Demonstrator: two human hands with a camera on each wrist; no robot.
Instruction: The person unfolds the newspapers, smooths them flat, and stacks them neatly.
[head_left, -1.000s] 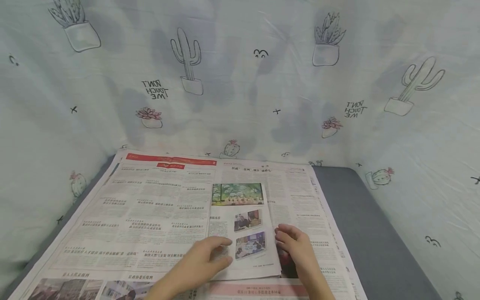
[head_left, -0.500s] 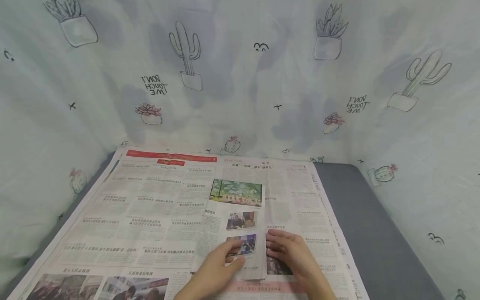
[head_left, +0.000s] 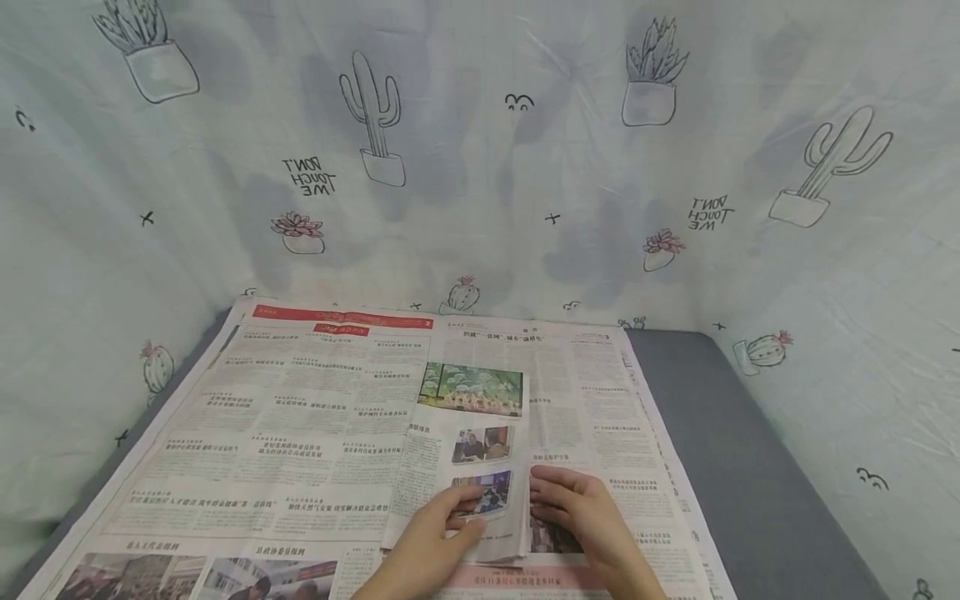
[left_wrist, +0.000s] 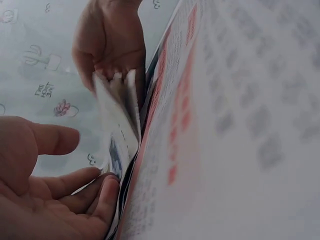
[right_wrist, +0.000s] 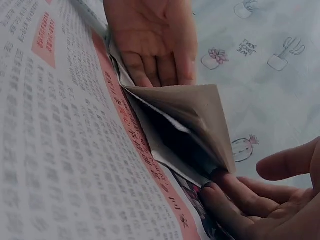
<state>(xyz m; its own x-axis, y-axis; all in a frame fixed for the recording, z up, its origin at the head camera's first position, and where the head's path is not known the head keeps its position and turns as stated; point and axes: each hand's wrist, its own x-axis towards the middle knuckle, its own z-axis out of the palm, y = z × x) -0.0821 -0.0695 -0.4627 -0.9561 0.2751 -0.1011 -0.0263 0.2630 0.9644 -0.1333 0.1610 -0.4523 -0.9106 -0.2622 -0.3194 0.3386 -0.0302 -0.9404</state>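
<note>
A folded newspaper sheet (head_left: pixel 427 458) with a green picture and two smaller photos lies in front of me, on larger spread newspaper pages (head_left: pixel 300 425). My left hand (head_left: pixel 435 537) rests its fingers on the sheet's lower left part, over the bottom photo. At the right edge, my right hand (head_left: pixel 585 512) touches the sheet with loosely bent fingers. Both thumbs stand apart from the paper in the wrist views. Seen by the right wrist camera, the folded sheet (right_wrist: pixel 215 112) gapes like a pocket with a dark inside, and right fingertips (right_wrist: pixel 217 190) meet its edge.
The newspapers cover most of a dark grey table (head_left: pixel 720 433), whose surface shows along both sides. A pale cloth (head_left: pixel 480 167) printed with cacti hangs behind and at the sides.
The left hand has moved right onto the folded sheet. The sheet has shifted left and looks narrower at its right side. The right hand has moved slightly left with that edge.
</note>
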